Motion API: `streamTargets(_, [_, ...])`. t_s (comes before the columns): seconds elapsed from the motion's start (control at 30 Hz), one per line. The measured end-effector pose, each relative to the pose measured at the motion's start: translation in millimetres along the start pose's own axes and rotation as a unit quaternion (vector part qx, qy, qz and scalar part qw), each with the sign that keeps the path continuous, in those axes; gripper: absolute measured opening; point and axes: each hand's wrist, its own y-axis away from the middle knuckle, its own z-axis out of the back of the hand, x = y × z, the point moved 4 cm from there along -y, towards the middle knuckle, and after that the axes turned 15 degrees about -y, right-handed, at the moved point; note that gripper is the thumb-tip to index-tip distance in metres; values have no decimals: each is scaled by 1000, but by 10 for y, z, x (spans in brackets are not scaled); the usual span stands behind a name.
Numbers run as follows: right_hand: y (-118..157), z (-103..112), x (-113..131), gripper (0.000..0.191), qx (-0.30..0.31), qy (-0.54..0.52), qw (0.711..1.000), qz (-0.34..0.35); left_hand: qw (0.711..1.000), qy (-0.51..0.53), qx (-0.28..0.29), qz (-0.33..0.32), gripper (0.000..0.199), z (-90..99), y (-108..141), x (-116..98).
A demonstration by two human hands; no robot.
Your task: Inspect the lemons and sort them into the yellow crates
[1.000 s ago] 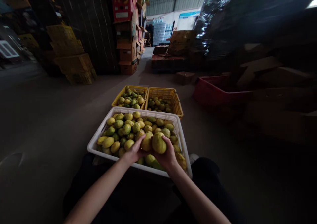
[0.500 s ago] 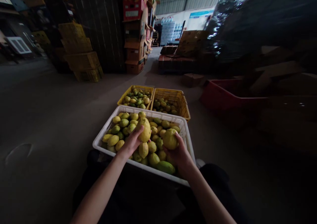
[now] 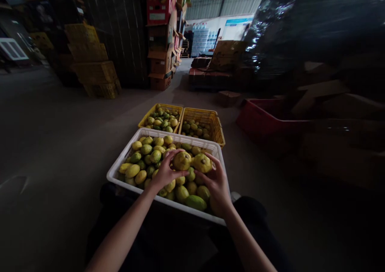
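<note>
Dim room (image 3: pixel 69 136); both held fruits (image 3: pixel 181 161) face the camera nearly end-on.

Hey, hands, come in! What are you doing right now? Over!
Left hand: holding one yellow-green fruit. Right hand: holding another. Both above white crate. Nothing visibly blocking either hand. Over.

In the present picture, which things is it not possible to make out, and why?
All in the head view:
- Lower fruit in the white crate: hidden by upper fruit and hands.
- Far sides of the two held fruits: turned away from the camera.
- Elbows: cut off by the bottom edge.
- Inside of the red crate: lost in deep shadow.
- Words on the blue-topped sign: too small and blurred.
</note>
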Motion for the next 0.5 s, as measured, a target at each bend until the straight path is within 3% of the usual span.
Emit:
streamTargets(0.1, [-3, -4, 36, 64, -2, 12, 999, 41, 1000, 2, -4, -3, 67, 2, -10, 44])
streamTargets(0.23, [7, -51, 29, 64, 1, 20, 999, 38, 1000, 22, 15, 14, 69, -4, 2, 22])
streamTargets(0.37, [15, -56, 37, 65, 1, 97, 994, 44, 982, 131, 48, 131, 65, -26, 57, -28])
streamTargets(0.5, [5, 52, -17, 46, -39, 78, 996, 8, 929, 246, 84, 264, 50, -60, 112, -65])
